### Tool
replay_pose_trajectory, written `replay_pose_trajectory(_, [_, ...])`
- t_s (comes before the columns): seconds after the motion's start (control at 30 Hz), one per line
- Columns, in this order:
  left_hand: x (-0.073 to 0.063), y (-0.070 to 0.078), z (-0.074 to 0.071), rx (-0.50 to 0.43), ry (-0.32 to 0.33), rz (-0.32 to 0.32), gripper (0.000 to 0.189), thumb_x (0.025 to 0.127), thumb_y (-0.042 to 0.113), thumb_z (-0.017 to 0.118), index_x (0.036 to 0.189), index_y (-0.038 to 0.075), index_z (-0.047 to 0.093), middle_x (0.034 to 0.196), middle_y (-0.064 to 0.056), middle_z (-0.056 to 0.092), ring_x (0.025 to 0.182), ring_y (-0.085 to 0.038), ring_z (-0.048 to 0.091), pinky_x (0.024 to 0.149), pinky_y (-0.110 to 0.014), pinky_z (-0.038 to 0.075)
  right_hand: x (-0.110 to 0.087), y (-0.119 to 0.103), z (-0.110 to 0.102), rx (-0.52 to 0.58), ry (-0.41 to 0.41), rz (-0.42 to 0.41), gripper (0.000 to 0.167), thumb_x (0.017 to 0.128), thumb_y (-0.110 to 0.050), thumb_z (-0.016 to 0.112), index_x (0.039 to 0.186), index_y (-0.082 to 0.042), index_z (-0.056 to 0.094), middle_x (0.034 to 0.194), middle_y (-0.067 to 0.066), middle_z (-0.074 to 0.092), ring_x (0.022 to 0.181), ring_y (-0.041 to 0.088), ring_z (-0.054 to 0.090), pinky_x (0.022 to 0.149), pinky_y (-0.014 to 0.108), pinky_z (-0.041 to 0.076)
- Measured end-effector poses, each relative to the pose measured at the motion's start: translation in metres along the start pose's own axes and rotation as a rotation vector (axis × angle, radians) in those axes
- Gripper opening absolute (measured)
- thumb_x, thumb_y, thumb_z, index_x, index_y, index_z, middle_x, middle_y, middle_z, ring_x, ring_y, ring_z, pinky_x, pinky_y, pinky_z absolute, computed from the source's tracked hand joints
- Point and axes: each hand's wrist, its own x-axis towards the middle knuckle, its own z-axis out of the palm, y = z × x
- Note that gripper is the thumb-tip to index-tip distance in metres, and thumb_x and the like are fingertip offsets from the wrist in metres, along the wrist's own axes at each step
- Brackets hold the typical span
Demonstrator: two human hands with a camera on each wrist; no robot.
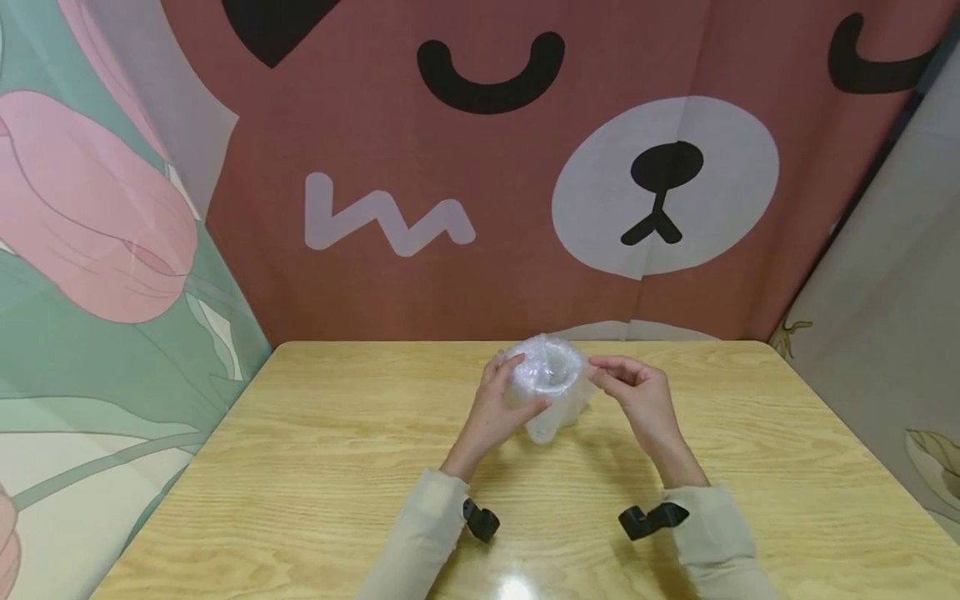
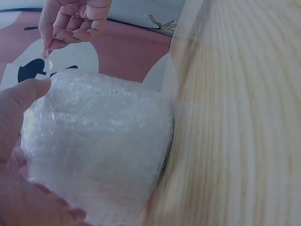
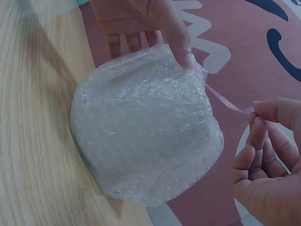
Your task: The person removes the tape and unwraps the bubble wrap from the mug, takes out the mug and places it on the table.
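Observation:
A roundish bundle of clear bubble wrap [image 1: 545, 375] stands on the wooden table near its back edge, its top showing a rolled, hollow opening in the head view. My left hand [image 1: 498, 398] grips the bundle from the left, thumb and fingers spread round its side. Between the thumb and fingertips of my right hand [image 3: 270, 150] is the end of a thin clear strip of tape [image 3: 225, 100], stretched from the upper edge of the bundle. Whatever lies inside the wrap is hidden by its cloudy layers.
The light wooden table [image 1: 337, 467] reaches to a curtain [image 1: 375, 292] printed with a bear face. Patterned cloths hang at the left and right sides. Black wrist cameras sit on both cuffs.

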Motion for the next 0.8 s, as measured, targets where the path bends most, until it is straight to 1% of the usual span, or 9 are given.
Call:
replay_pose_trajectory(0.13, [-0.001,0.002,0.004,-0.002,0.053,0.015,0.074,0.081,0.036,0.078,0.142,0.011,0.046,0.158,-0.014,0.014,0.139,-0.039,0.024,0.106,-0.056,0.029,0.000,-0.003,-0.001,-0.012,-0.014,-0.009,0.036,0.090,-0.015,0.072,0.114,0.010,0.064,0.090,-0.004,0.069,0.082,0.010,0.062,0.073,0.022,0.051])
replay_pose_trajectory(0.2, [-0.001,0.003,0.005,0.000,0.071,0.019,0.073,0.081,0.035,0.078,0.141,0.010,0.047,0.159,-0.014,0.012,0.139,-0.038,0.023,0.106,-0.056,0.029,0.001,-0.004,-0.002,-0.012,-0.026,-0.020,0.035,0.090,-0.015,0.071,0.114,0.010,0.063,0.089,-0.005,0.069,0.081,0.011,0.062,0.072,0.022,0.051])
replay_pose_trajectory(0.27, [-0.001,0.004,0.006,-0.006,0.080,0.026,0.072,0.081,0.034,0.078,0.141,0.010,0.047,0.158,-0.016,0.013,0.139,-0.038,0.025,0.106,-0.055,0.030,0.000,-0.006,-0.003,-0.008,-0.040,-0.026,0.034,0.091,-0.013,0.070,0.114,0.011,0.063,0.088,-0.004,0.069,0.081,0.011,0.062,0.072,0.022,0.051])
replay_pose_trajectory(0.47, [0.000,0.004,0.006,-0.018,0.083,0.041,0.064,0.081,0.035,0.078,0.136,0.013,0.053,0.157,-0.016,0.017,0.138,-0.037,0.027,0.105,-0.056,0.031,0.000,-0.013,-0.003,-0.017,-0.080,-0.059,0.033,0.091,-0.011,0.068,0.112,0.014,0.062,0.092,0.006,0.070,0.081,0.012,0.062,0.072,0.022,0.051])
replay_pose_trajectory(0.53, [0.000,0.004,0.005,-0.019,0.082,0.042,0.063,0.081,0.035,0.078,0.135,0.013,0.054,0.157,-0.017,0.018,0.138,-0.037,0.028,0.105,-0.057,0.031,0.000,-0.015,-0.002,-0.033,-0.084,-0.070,0.032,0.092,-0.011,0.068,0.110,0.014,0.063,0.091,0.006,0.069,0.080,0.012,0.061,0.071,0.022,0.051])
replay_pose_trajectory(0.67, [0.000,0.004,0.005,-0.017,0.078,0.038,0.062,0.081,0.036,0.078,0.133,0.013,0.055,0.156,-0.016,0.020,0.138,-0.037,0.028,0.105,-0.056,0.031,-0.001,-0.019,-0.001,-0.064,-0.091,-0.091,0.027,0.091,-0.011,0.069,0.104,0.013,0.065,0.085,0.000,0.067,0.076,0.011,0.057,0.069,0.022,0.050])
replay_pose_trajectory(0.8, [0.000,0.005,0.004,-0.006,0.077,0.035,0.061,0.081,0.036,0.079,0.132,0.012,0.056,0.156,-0.013,0.022,0.137,-0.035,0.029,0.106,-0.053,0.032,-0.003,-0.023,0.000,-0.081,-0.093,-0.108,0.025,0.090,-0.010,0.070,0.101,0.012,0.067,0.083,0.000,0.067,0.074,0.012,0.056,0.067,0.022,0.049])
